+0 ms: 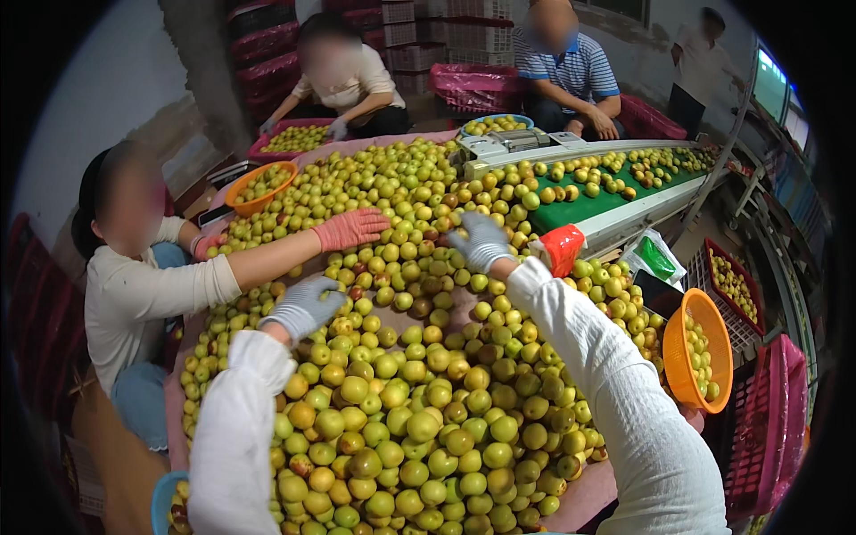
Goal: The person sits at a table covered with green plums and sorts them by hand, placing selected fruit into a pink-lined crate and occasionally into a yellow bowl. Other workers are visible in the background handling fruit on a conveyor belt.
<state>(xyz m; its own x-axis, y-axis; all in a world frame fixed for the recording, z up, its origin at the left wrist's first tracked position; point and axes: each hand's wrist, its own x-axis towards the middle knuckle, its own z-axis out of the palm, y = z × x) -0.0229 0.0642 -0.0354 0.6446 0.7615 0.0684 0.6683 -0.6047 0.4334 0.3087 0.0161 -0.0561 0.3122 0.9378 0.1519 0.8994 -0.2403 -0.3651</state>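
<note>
A broad heap of round green-yellow fruits [421, 428], which look like jujubes, covers a table with a pink cloth [592, 491]. Some fruits are blushed red-brown. My left hand [302, 309], in a grey knit glove, lies over the fruits at the left of the heap, thumb apart from the fingers. Farther out, my right hand [483, 242], gloved alike, reaches onto the fruits near the green conveyor belt [582, 207]. I see nothing held in either hand, though both palms face down and are hidden.
A co-worker's pink-gloved hand [351, 229] rests on the heap close to my left hand. Orange baskets [679, 348] stand at both sides, and a blue basket [164, 498] at lower left. A red packet [560, 249] lies beside the conveyor. Two people sit beyond the table; another stands farther back.
</note>
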